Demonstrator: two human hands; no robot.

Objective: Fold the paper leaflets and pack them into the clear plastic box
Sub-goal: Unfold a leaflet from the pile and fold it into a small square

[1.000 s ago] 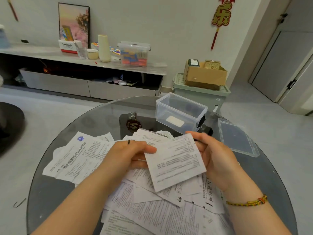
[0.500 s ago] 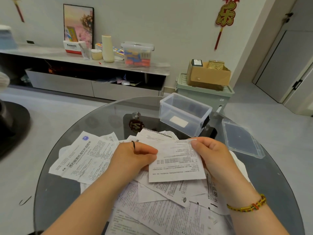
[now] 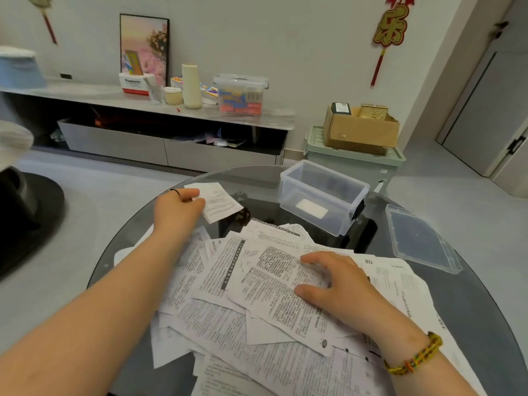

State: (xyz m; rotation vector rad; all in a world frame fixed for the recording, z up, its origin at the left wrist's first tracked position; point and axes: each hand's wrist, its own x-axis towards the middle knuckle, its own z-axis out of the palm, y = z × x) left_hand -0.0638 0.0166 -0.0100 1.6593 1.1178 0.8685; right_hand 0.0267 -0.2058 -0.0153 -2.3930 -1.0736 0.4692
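Observation:
A heap of printed paper leaflets (image 3: 257,324) covers the near half of the round glass table (image 3: 471,315). My left hand (image 3: 178,208) reaches to the far left of the table and pinches a folded leaflet (image 3: 220,201) by its left edge. My right hand (image 3: 337,281) rests on the top leaflet of the heap, fingers spread and slightly bent. The clear plastic box (image 3: 323,195) stands open at the far side of the table with one small folded white paper (image 3: 311,209) on its bottom.
The box's clear lid (image 3: 420,238) lies on the table's right edge. Beyond the table are a green bin (image 3: 354,164) with a cardboard box on top and a long low cabinet (image 3: 143,138) carrying bottles and containers. A dark round object sits at the left.
My left hand carried the folded leaflet away from my chest to the far left of the table. My right hand let go of it and came down onto the heap.

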